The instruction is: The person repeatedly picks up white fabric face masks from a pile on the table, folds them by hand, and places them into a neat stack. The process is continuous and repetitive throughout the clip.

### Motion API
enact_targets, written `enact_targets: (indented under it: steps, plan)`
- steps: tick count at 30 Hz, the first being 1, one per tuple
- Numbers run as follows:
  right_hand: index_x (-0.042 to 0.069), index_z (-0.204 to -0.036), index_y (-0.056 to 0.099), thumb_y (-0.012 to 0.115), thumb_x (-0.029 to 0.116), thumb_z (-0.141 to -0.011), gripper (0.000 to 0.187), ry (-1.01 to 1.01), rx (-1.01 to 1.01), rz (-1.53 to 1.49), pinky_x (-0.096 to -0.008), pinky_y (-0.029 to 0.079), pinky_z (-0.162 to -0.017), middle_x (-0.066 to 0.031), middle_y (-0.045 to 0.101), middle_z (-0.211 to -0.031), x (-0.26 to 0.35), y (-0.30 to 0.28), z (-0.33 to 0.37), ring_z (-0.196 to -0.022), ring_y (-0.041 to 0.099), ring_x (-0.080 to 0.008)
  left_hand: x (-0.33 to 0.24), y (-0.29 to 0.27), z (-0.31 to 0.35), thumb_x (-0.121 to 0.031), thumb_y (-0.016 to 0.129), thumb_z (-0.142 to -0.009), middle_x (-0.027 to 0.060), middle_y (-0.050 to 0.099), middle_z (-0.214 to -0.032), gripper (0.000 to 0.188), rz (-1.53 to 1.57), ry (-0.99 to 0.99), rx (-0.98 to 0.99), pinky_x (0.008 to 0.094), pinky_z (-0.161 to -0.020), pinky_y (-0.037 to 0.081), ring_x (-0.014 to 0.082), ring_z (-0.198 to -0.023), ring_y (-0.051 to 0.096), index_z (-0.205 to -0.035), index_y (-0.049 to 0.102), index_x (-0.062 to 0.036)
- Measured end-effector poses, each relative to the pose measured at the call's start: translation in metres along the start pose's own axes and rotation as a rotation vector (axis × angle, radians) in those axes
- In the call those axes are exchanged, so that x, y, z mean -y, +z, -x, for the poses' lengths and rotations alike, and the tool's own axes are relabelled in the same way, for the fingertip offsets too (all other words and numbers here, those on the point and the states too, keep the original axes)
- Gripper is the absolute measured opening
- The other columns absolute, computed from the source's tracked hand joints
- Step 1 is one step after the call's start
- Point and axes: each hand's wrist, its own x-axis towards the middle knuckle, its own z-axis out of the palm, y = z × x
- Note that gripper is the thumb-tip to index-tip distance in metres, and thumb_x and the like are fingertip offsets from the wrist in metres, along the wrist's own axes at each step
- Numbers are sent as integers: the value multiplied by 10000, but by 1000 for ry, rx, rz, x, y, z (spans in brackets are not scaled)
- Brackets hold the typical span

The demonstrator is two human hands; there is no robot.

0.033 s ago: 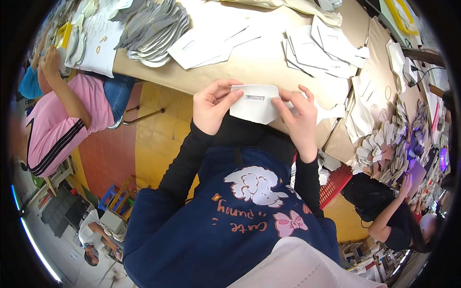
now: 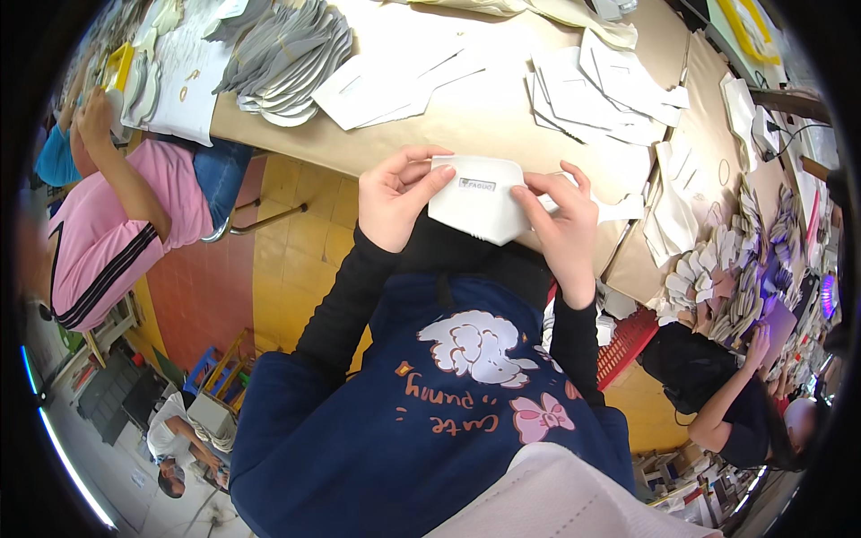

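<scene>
A white cut piece (image 2: 480, 211) of fabric or leather, with a small grey printed label near its upper edge, is stretched between my two hands just in front of the table edge. Its left side is pinched between thumb and fingers of my left hand (image 2: 398, 199). At the opposite side, my right hand (image 2: 563, 215) grips it with thumb and forefinger, the other fingers partly curled. On the table beyond lie flat white pieces (image 2: 381, 90) at centre-left, and another fanned pile of white pieces (image 2: 601, 90) stands farther right.
A thick stack of grey pieces (image 2: 285, 61) lies at the table's far left. Cream strips (image 2: 670, 211) and heaped cut parts (image 2: 717, 269) cover the right-hand table. A red basket (image 2: 625, 348) is below on the right. People work at left (image 2: 126, 215) and right (image 2: 726, 394).
The white piece has tilted a little, so its lower edge hangs lower and shows more of its surface. My right hand has shifted slightly right and down.
</scene>
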Motion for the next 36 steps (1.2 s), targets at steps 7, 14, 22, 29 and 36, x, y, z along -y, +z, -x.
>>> enact_targets:
  steps: [7, 14, 22, 29, 36]
  plan:
    - [2, -867, 758, 782, 85, -835, 92, 201, -99, -196, -423, 367, -1069, -42, 707, -723, 27, -35, 12, -651, 624, -121, -32, 31, -2, 5, 729, -906, 178, 760, -941, 374, 53, -113, 14, 242, -766, 555, 135, -854, 716, -1254, 597, 44]
    - [13, -854, 763, 791, 87, -829, 83, 223, -133, -268, -426, 360, -1066, -28, 710, -733, 26, -49, 21, -667, 620, -108, -40, 46, 6, 45, 716, -899, 210, 754, -924, 387, 41, -90, 46, 245, -751, 563, 165, -853, 733, -1249, 550, 33]
    - [-54, -852, 734, 776, 35, -837, 100, 244, -99, -245, -435, 352, -1111, -38, 669, -735, 27, -56, 23, -709, 561, -113, -39, 50, 7, 54, 725, -890, 218, 750, -906, 454, 96, -74, 43, 267, -764, 579, 190, -863, 741, -1277, 493, 8]
    - [-9, -924, 745, 758, 54, -850, 98, 207, -175, -185, -373, 420, -1000, -55, 713, -833, 20, -50, 23, -771, 640, -146, -26, 42, 2, 49, 770, -850, 123, 743, -840, 443, -38, 1, -82, 203, -672, 501, 92, -747, 665, -1220, 537, -19]
    - [-11, -1081, 705, 679, 18, -907, 179, 275, -356, 34, -306, 471, -913, -123, 672, -1056, -16, -75, 30, -992, 634, -216, -27, -62, -67, -177, 747, -940, 128, 620, -1288, 446, -716, 388, -585, 325, -965, 475, 208, -1197, 551, -1309, 570, 0]
